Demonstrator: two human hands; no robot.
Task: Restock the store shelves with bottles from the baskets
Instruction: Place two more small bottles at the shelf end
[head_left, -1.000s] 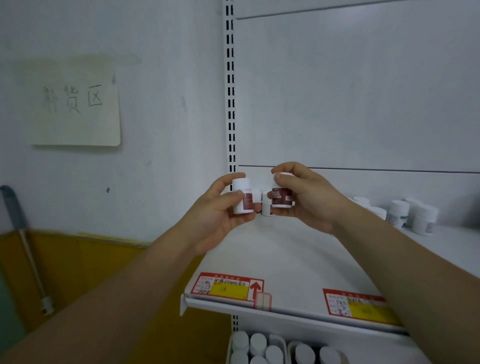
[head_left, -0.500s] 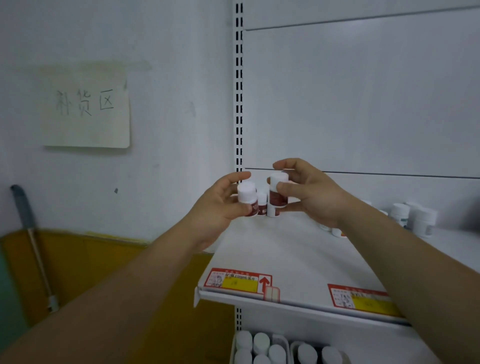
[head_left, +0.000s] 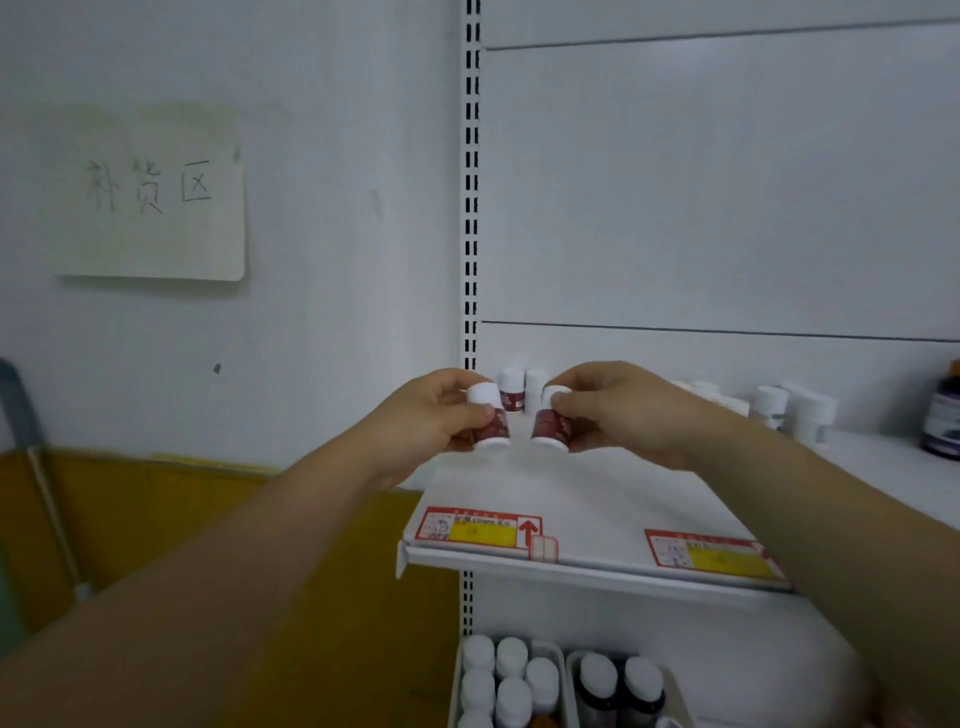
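So that both can be set down upright, a red-labelled bottle is pinched by the left hand and a second bottle by the right hand, just above the shelf, in front of two bottles standing at the shelf's back; the next move is judged to be lowering them beside that pair.

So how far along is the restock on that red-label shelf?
Early. Done: one red-label bottle stands at the back of the shelf. In hand: the left hand and right hand each hold another red-label bottle above it. Left: the baskets below still hold many bottles.
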